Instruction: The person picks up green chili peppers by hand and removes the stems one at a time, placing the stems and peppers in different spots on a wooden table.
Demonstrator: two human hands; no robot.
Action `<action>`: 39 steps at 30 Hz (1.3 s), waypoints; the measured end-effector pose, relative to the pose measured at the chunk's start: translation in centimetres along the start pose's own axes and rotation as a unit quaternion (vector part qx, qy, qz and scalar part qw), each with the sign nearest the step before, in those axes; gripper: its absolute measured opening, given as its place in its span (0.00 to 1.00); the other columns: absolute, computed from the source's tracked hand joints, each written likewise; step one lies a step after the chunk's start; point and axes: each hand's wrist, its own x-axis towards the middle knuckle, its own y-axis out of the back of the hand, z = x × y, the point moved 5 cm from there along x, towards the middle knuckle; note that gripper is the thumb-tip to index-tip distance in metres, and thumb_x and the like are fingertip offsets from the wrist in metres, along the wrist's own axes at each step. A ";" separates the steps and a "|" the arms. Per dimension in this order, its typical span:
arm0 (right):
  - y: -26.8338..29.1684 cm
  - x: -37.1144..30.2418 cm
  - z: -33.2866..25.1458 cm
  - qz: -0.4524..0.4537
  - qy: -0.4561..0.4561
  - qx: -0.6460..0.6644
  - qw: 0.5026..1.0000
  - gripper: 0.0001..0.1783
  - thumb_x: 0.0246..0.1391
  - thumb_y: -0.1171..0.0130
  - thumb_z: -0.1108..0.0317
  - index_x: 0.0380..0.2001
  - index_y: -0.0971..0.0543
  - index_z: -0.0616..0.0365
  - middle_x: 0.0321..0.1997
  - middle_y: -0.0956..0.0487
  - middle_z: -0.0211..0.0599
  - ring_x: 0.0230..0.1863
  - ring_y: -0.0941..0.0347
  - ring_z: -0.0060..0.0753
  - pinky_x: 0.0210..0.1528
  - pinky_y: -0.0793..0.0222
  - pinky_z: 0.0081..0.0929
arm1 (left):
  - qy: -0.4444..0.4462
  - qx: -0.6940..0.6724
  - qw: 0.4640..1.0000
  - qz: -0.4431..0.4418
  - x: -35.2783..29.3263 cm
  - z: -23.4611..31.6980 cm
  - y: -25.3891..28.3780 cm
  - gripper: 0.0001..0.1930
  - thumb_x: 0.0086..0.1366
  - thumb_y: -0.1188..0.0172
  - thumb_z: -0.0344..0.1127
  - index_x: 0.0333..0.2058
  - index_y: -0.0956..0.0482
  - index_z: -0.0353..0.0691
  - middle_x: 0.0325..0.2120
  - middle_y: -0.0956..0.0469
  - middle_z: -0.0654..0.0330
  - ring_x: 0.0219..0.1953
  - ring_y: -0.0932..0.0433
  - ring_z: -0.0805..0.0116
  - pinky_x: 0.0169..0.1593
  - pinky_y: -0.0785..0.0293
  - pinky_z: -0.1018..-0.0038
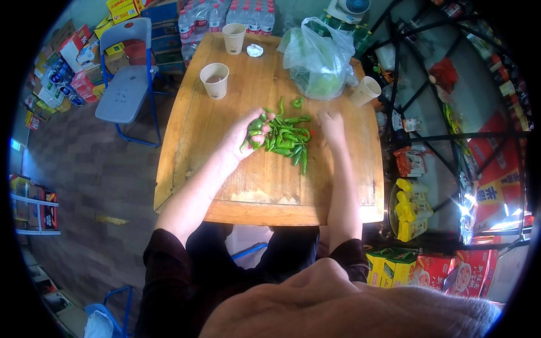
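Observation:
A pile of green chili peppers lies mid-table, with a bit of red at its right side. At the pile's left edge, my left hand curls its fingers around a few green chili peppers, palm turned upward. My right hand is just right of the pile, its fingers drawn together in a fist; what they hold, if anything, is hidden. A short, curled green pepper sits apart behind the pile.
On the wooden table stand paper cups, one tilted at the right edge. A plastic bag with green contents and crumpled foil lie toward the back. A folding chair stands left; a black rack stands right.

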 end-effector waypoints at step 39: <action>-5.0 -4.5 -6.4 -0.119 0.103 0.237 0.959 0.15 0.61 0.51 0.65 0.21 0.26 0.54 0.18 0.32 0.19 0.18 0.45 0.09 0.20 0.51 0.13 | 0.028 -0.019 0.999 0.031 0.4 -0.3 1.5 0.09 0.62 0.40 0.36 0.33 0.29 0.38 0.27 0.28 0.58 0.22 0.32 0.76 0.15 0.37 0.87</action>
